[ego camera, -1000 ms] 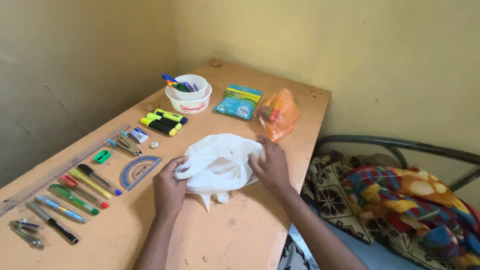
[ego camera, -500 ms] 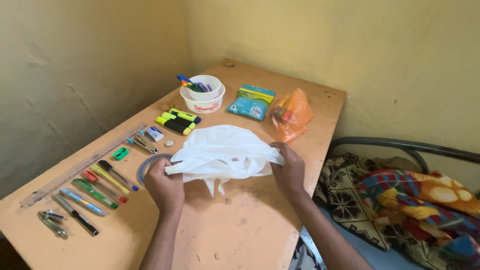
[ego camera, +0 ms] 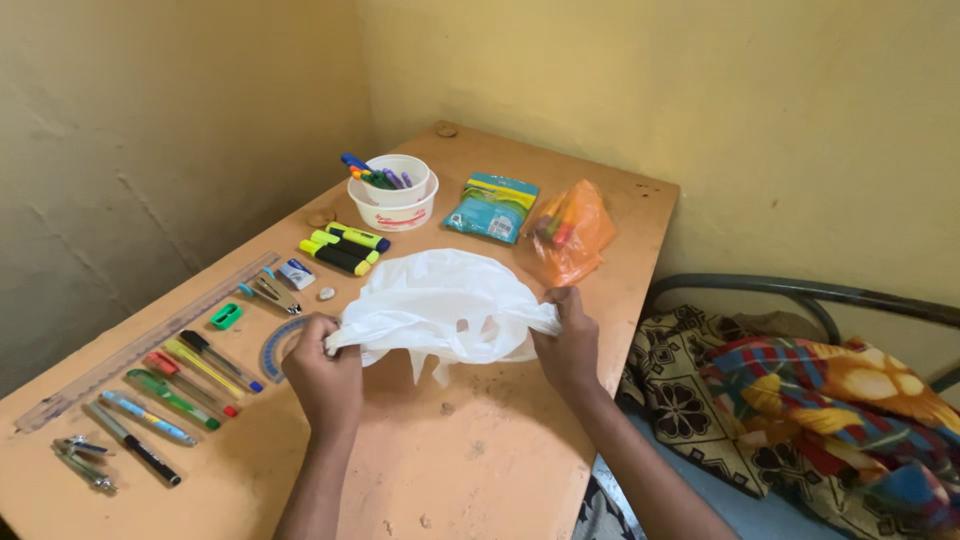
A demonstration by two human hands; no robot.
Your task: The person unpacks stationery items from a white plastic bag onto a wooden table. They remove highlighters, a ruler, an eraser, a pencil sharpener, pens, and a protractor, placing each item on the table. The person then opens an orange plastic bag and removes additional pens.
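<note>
A white plastic bag (ego camera: 440,300) hangs stretched between both hands just above the orange table (ego camera: 480,470). My left hand (ego camera: 322,375) grips its left edge in a fist, and my right hand (ego camera: 566,345) pinches its right edge. The bag's handles dangle below the middle. A blue protractor (ego camera: 276,343) lies partly hidden behind my left hand.
Pens and markers (ego camera: 185,375), a long ruler (ego camera: 140,345), a green sharpener (ego camera: 227,316), highlighters (ego camera: 340,247), white cups with pens (ego camera: 392,190), a teal packet (ego camera: 492,208) and an orange bag (ego camera: 568,230) lie on the table. A bed with patterned bedding (ego camera: 820,400) stands at right.
Both hands have lifted the white bag off the table and pulled its edges apart, so it now hangs stretched between them. The view has shifted slightly.
</note>
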